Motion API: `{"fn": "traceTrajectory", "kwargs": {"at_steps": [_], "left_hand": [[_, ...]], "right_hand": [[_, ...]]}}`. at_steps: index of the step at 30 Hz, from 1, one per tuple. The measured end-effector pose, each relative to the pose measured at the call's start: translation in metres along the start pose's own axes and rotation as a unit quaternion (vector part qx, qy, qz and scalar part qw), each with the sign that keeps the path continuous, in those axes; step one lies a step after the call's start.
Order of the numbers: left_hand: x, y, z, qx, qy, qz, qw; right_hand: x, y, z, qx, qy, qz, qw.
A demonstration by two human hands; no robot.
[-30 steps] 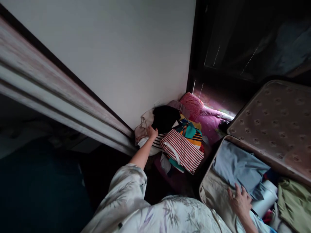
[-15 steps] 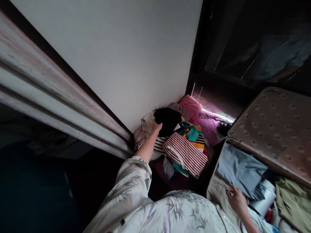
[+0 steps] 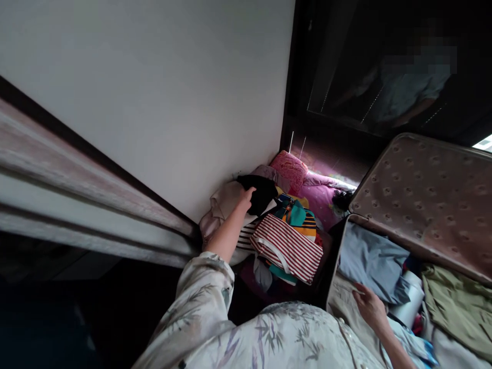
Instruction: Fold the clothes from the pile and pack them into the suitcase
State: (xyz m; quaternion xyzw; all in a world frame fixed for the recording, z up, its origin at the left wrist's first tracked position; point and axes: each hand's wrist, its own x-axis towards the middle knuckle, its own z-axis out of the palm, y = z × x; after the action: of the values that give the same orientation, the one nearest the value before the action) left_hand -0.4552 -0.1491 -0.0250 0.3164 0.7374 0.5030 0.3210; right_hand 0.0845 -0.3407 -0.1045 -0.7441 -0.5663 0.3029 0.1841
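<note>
- Reaching forward, left hand (image 3: 245,199): fingers curled onto the edge of a black garment (image 3: 261,190), seemingly gripping it; thumb side hidden, so the exact pinch cannot be told.
- Black garment: top of a clothes pile in the corner, against the white wall (image 3: 172,102), lying partly on a beige cloth (image 3: 223,202).
- Red-and-white striped garment (image 3: 288,247): folded, just right of the left forearm, front of the pile.
- Multicoloured striped garment (image 3: 302,216): between the black garment and the red-and-white one, partly covered.
- Pink cushion (image 3: 289,169): behind the pile, near the dark frame.
- Right hand (image 3: 369,307): fingers loosely spread, resting flat on the beige lining inside the open suitcase (image 3: 423,200).
- Grey-blue garment (image 3: 372,261): laid in the suitcase, just above the right hand.
- White roll (image 3: 408,300): beside the right hand, touching the grey-blue garment.
- Olive garment (image 3: 457,302): at the suitcase's right side.
</note>
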Motion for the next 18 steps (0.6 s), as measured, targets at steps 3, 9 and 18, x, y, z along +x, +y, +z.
{"fn": "traceTrajectory", "kwargs": {"at_steps": [3, 9, 18], "left_hand": [[-0.008, 0.027, 0.002, -0.078, -0.026, 0.011, 0.997], [-0.105, 0.06, -0.001, 0.082, -0.304, 0.385, 0.867], [-0.237, -0.059, 0.029, 0.332, -0.466, 0.407, 0.712]], "right_hand": [[-0.002, -0.024, -0.008, 0.064, 0.007, 0.01, 0.998], [-0.006, -0.113, -0.015, 0.362, -0.146, 0.041, 0.92], [0.0, -0.16, 0.055, 0.464, -0.133, 0.253, 0.838]]}}
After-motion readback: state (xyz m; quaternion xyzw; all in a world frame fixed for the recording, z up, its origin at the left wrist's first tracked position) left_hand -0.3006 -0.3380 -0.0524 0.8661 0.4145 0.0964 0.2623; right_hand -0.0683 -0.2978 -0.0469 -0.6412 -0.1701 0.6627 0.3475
